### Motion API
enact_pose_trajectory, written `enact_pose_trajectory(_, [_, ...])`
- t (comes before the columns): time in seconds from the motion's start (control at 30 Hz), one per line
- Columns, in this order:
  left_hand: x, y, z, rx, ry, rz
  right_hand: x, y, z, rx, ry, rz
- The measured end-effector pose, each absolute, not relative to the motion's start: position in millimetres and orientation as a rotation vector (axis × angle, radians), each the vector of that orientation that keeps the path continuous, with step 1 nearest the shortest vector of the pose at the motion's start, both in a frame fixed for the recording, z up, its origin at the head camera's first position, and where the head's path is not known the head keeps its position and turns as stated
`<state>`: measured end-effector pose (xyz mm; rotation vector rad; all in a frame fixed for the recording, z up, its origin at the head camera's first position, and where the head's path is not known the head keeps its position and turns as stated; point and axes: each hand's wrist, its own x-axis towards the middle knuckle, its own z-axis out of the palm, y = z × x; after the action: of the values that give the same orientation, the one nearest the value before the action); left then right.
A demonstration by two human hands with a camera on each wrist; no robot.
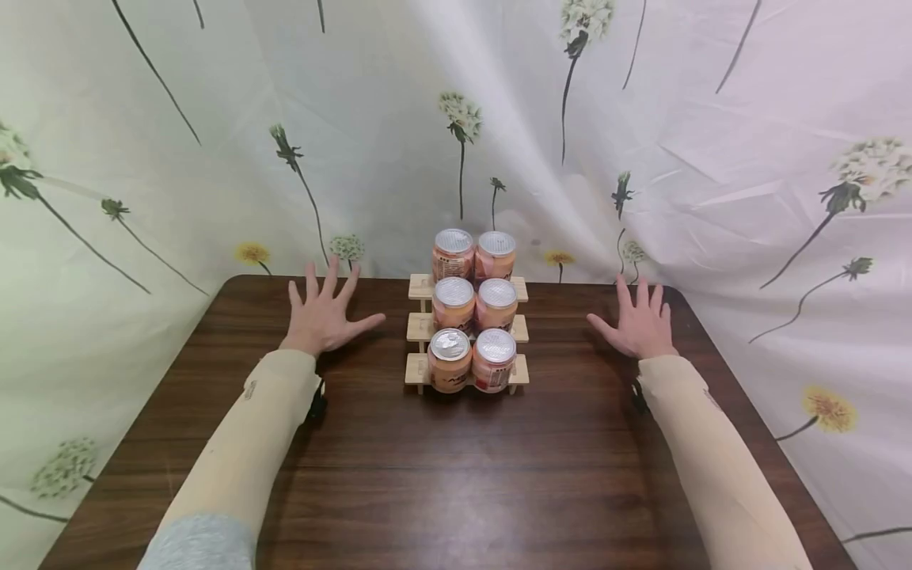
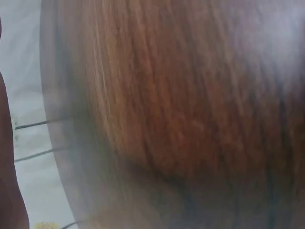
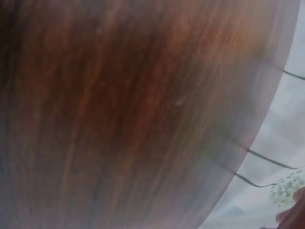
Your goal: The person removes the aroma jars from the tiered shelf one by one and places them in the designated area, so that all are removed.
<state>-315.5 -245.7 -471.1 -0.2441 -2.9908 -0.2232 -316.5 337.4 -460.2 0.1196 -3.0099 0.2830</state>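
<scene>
In the head view a three-step light wood rack (image 1: 417,327) stands toward the back of the table. It bears several cans with silver lids, two on each step; one front can (image 1: 450,372) is at the left and another (image 1: 493,374) beside it. My left hand (image 1: 324,313), fingers spread, is left of the rack and holds nothing. To the rack's right is my right hand (image 1: 640,323), also spread and empty. Neither hand touches the rack or cans. Only a dark sliver of the left hand (image 2: 8,167) and a bit of the right hand (image 3: 293,213) show in the wrist views.
The dark brown wooden table (image 1: 456,475) reaches back to a pale curtain (image 1: 385,119) printed with dandelions, which also hangs along both sides. A dark wrist strap (image 1: 317,399) shows at the left sleeve, and another (image 1: 639,394) at the right.
</scene>
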Motion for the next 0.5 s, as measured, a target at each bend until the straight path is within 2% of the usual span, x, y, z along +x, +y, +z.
enact_pose_trajectory(0.23, [-309, -232, -467, -0.309, -2.985, -0.753, -318, 320, -454, 0.302, -2.930, 0.561])
enact_pose_trajectory(0.5, [-295, -200, -465, -0.432, -2.833, -1.313, -317, 274, -427, 0.505, -2.836, 0.944])
